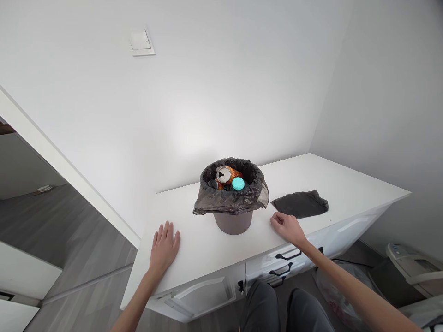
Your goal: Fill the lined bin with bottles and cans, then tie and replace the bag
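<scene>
A small trash bin [233, 223] stands upright on the white cabinet top, lined with a black trash bag [221, 200] folded over its rim. Inside it show an orange drink can [236, 174], a second can [213, 184] partly hidden, and a turquoise cap [238, 183]. My left hand [165, 246] lies flat on the cabinet top, left of the bin, fingers stretched out. To the bin's right, my right hand [288, 227] rests in a loose fist with nothing visible in it. Just beyond its knuckles is a folded black plastic bag [300, 204].
The white cabinet [360, 180] has black drawer handles [289, 254] along its front, above my knees. A white wall with a light switch [141, 41] rises behind. On the floor at right are a clear plastic bag [342, 286] and a grey-white appliance [413, 267].
</scene>
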A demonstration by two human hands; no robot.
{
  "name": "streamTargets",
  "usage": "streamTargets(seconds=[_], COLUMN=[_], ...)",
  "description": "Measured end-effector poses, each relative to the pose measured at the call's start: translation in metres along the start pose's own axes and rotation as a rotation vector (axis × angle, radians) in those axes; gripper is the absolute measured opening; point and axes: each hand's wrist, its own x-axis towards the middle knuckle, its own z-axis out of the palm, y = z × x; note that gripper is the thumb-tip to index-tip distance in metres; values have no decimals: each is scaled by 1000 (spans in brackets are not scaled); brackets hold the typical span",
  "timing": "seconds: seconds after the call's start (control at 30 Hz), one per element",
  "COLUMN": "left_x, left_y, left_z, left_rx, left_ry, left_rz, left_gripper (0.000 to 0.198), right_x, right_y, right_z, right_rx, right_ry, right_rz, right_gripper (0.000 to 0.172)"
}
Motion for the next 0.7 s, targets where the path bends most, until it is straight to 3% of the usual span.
streamTargets(seconds=[0.7], left_x=[0], left_y=[0], left_z=[1], left_rx=[22], left_ry=[3], left_rz=[1], left_gripper=[71], right_x=[0], right_y=[-2], right_z=[-1], right_rx=[0], right_ry=[-12], right_rz=[11], right_gripper=[25])
